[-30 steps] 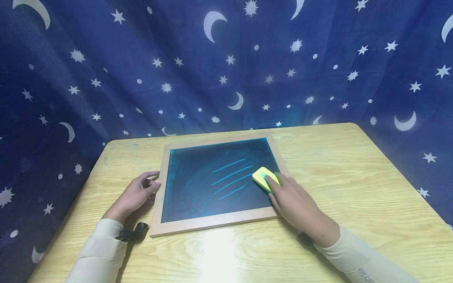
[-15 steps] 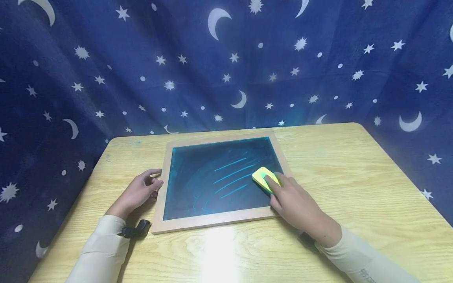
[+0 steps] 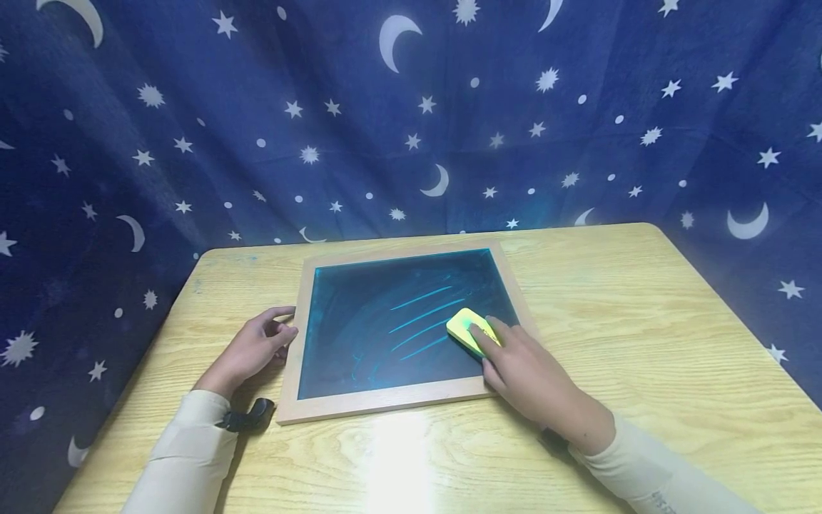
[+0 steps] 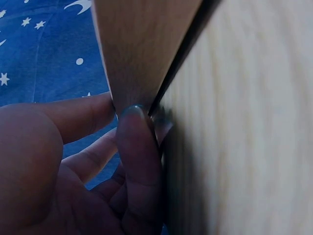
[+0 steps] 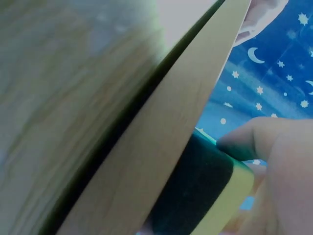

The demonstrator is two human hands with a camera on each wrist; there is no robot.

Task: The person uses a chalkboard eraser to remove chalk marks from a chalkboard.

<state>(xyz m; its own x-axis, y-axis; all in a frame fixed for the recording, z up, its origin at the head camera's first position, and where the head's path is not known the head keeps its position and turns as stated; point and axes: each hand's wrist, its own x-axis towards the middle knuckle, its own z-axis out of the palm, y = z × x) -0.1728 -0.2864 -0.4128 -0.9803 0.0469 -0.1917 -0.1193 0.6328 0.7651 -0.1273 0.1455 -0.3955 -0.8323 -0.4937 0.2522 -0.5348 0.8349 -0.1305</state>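
A wood-framed chalkboard [image 3: 359, 314] lies on the table with several slanted cyan chalk lines [image 3: 427, 310] across its middle. Faint smears surround them. At its lower right, my right hand [image 3: 536, 375] grips a yellow chalkboard eraser [image 3: 461, 327], dark felt down, over the right ends of the lower lines. The right wrist view shows the eraser's dark felt [image 5: 193, 183] beside the frame, a fingertip on its edge. My left hand [image 3: 253, 350] holds the board's left edge; in the left wrist view the thumb and a finger [image 4: 139, 147] pinch the wooden frame [image 4: 142, 44].
The light wood table [image 3: 610, 307] extends around the board, with blue chalk traces near its far left corner. A blue curtain [image 3: 359, 128] with moons and stars hangs behind and at both sides. Black straps with small devices [image 3: 250, 416] sit on the wrists.
My right hand has slid the eraser a little left and toward me on the board, over the line ends. The left hand keeps its place; the head view has shifted slightly.
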